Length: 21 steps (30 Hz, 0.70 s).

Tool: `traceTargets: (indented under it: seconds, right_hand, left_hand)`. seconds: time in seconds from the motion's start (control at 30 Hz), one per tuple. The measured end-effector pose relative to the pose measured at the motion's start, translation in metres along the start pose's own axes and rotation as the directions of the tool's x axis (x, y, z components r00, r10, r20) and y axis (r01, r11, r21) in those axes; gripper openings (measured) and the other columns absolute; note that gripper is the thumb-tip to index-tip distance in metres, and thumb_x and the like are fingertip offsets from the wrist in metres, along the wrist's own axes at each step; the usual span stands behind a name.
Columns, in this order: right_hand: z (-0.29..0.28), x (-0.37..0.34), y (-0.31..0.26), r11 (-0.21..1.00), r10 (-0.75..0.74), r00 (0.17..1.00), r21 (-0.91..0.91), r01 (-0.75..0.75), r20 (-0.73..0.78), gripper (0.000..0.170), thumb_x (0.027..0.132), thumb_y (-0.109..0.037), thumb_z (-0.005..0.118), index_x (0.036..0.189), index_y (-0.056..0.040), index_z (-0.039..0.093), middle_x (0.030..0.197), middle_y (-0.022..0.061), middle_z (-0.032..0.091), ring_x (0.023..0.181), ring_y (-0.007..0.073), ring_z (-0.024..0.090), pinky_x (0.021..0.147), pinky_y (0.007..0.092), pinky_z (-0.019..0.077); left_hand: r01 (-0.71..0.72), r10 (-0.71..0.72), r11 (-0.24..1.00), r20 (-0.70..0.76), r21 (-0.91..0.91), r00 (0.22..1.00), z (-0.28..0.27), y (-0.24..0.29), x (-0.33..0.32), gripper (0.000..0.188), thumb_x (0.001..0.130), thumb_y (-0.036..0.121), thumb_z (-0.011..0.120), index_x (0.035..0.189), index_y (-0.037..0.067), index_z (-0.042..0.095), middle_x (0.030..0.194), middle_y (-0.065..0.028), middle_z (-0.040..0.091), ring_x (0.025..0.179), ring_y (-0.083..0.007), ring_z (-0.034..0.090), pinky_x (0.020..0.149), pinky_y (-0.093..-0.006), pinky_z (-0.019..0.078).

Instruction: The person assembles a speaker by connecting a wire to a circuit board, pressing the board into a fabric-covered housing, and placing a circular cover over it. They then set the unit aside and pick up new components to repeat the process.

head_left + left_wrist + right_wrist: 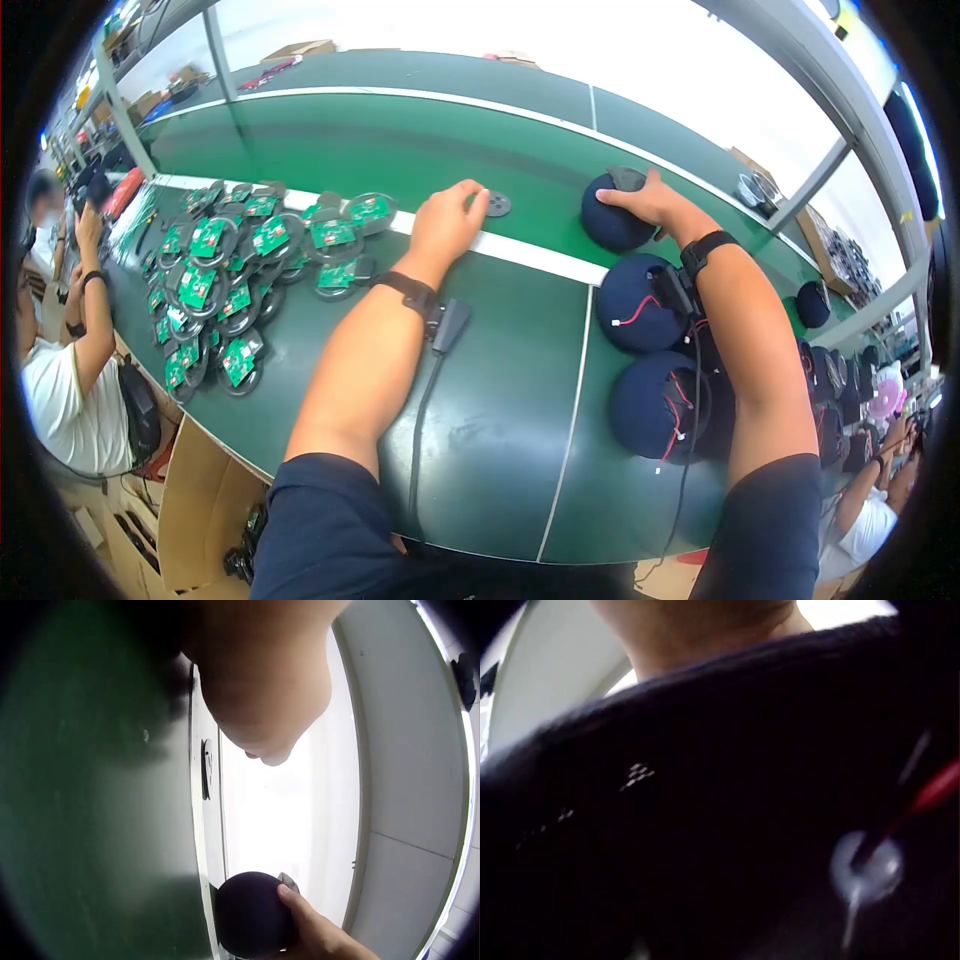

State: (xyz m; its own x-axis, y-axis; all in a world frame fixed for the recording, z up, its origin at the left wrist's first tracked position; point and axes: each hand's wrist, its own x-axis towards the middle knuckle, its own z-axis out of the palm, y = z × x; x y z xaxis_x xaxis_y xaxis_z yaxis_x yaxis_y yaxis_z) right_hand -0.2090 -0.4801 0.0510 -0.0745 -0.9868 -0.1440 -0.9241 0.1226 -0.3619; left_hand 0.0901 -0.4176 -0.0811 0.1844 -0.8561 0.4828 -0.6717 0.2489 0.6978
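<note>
My right hand [655,203] grips a navy round fabric-covered shell [612,222] at the far side of the bench, thumb on its near side. A grey piece [628,179] shows at the top of that shell. In the left wrist view the same navy shell [253,915] appears at the bottom, held by the right hand [319,930]. My left hand [446,228] hovers over the white strip with fingers loosely bent, holding nothing. Just beyond its fingertips a small grey disc with holes [497,204] lies on the green belt. A dark shell fills most of the right wrist view.
Clear rings with green circuit boards [235,270] are heaped at the left. Two more navy shells [640,400] with red wires stand by my right forearm. A cable [425,420] runs down from the left wrist. People sit at both sides; a cardboard box [205,500] stands below left.
</note>
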Motion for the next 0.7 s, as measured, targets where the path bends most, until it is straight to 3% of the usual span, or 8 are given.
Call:
traceTargets:
  seconds: [0.1, 0.17, 0.3, 0.37, 0.43, 0.47, 0.53, 0.7]
  right_hand:
    - [-0.017, -0.005, 0.028, 0.988, -0.134, 0.982, -0.09, 0.122, -0.131, 0.127, 0.071, -0.067, 0.083, 0.157, 0.0095, 0.028, 0.142, 0.034, 0.056, 0.131, 0.0424, 0.059, 0.11, 0.0427, 0.0487]
    - [-0.044, -0.037, 0.033, 0.85, -0.469, 0.873, -0.34, 0.403, -0.138, 0.111, 0.073, -0.062, 0.085, 0.154, 0.0023, 0.043, 0.149, 0.0258, 0.054, 0.136, 0.0413, 0.055, 0.115, 0.0412, 0.0435]
    - [-0.053, -0.101, 0.049, 0.81, -0.439, 0.794, -0.198, 0.552, 0.421, 0.088, 0.079, -0.043, 0.082, 0.154, -0.0109, 0.048, 0.138, 0.0248, 0.063, 0.128, 0.0383, 0.061, 0.109, 0.0428, 0.0474]
    - [-0.057, -0.129, 0.038, 0.813, -0.316, 0.811, -0.299, 0.499, 0.492, 0.089, 0.079, -0.035, 0.079, 0.158, -0.0161, 0.042, 0.136, 0.0223, 0.065, 0.125, 0.037, 0.063, 0.106, 0.0441, 0.0493]
    - [-0.056, -0.12, 0.042, 0.794, -0.375, 0.775, -0.255, 0.552, 0.508, 0.093, 0.079, -0.034, 0.078, 0.161, -0.0188, 0.037, 0.138, 0.0203, 0.065, 0.123, 0.0339, 0.065, 0.097, 0.0443, 0.0551]
    - [-0.056, -0.12, 0.039, 0.875, -0.314, 0.804, -0.175, 0.452, 0.505, 0.092, 0.08, -0.035, 0.078, 0.161, -0.0172, 0.038, 0.137, 0.0197, 0.065, 0.12, 0.0324, 0.066, 0.091, 0.0437, 0.0578]
    - [-0.051, -0.101, 0.044, 0.95, -0.242, 0.821, -0.046, 0.309, 0.517, 0.09, 0.081, -0.036, 0.079, 0.159, -0.013, 0.04, 0.135, 0.0215, 0.065, 0.109, 0.0297, 0.069, 0.078, 0.0417, 0.0617]
    - [-0.032, -0.095, 0.039, 0.9, -0.261, 0.829, -0.186, 0.394, 0.495, 0.087, 0.082, -0.039, 0.085, 0.153, -0.0044, 0.047, 0.112, 0.0227, 0.073, 0.081, 0.0302, 0.075, 0.066, 0.0397, 0.0641]
  left_hand:
    - [-0.031, 0.031, 1.0, -0.019, 0.001, 0.999, 0.001, -0.004, 0.001, 0.025, 0.099, 0.029, 0.067, 0.114, 0.01, 0.071, 0.072, -0.0118, 0.065, 0.066, -0.0275, 0.063, 0.065, -0.0411, 0.0504]
    - [0.016, -0.015, 1.0, 0.014, -0.02, 1.0, -0.001, -0.002, 0.003, 0.027, 0.099, 0.03, 0.064, 0.117, 0.011, 0.07, 0.081, -0.0158, 0.071, 0.079, -0.0346, 0.07, 0.072, -0.0461, 0.0541]
    - [0.031, -0.039, 0.968, -0.027, -0.248, 0.999, 0.005, -0.017, 0.006, 0.024, 0.099, 0.024, 0.067, 0.116, 0.007, 0.068, 0.079, -0.0064, 0.066, 0.071, -0.0203, 0.063, 0.068, -0.0358, 0.0515]
    - [0.037, -0.058, 0.895, -0.033, -0.444, 0.998, 0.011, -0.025, 0.005, 0.023, 0.1, 0.017, 0.067, 0.117, 0.001, 0.066, 0.076, 0.0012, 0.058, 0.068, -0.0071, 0.052, 0.062, -0.027, 0.0447]
    - [-0.168, 0.131, 0.952, -0.156, -0.256, 0.979, 0.011, -0.032, -0.006, 0.02, 0.102, 0.017, 0.063, 0.107, -0.001, 0.069, 0.088, -0.0074, 0.069, 0.082, -0.0157, 0.063, 0.077, -0.0332, 0.0528]
    - [0.009, -0.006, 0.958, 0.011, -0.287, 1.0, -0.006, -0.017, -0.021, 0.022, 0.101, 0.019, 0.063, 0.105, -0.001, 0.07, 0.097, -0.0139, 0.073, 0.09, -0.0238, 0.068, 0.085, -0.0379, 0.0542]
    - [-0.059, 0.054, 0.994, 0.054, 0.097, 0.997, -0.042, 0.009, -0.055, 0.021, 0.095, 0.018, 0.064, 0.105, 0.001, 0.07, 0.1, -0.02, 0.071, 0.094, -0.0375, 0.069, 0.087, -0.0459, 0.0541]
    - [-0.011, 0.036, 0.795, -0.028, 0.607, 0.999, -0.122, 0.011, -0.112, 0.039, 0.089, 0.022, 0.074, 0.122, 0.003, 0.067, 0.13, -0.017, 0.06, 0.128, -0.0368, 0.054, 0.101, -0.0494, 0.049]
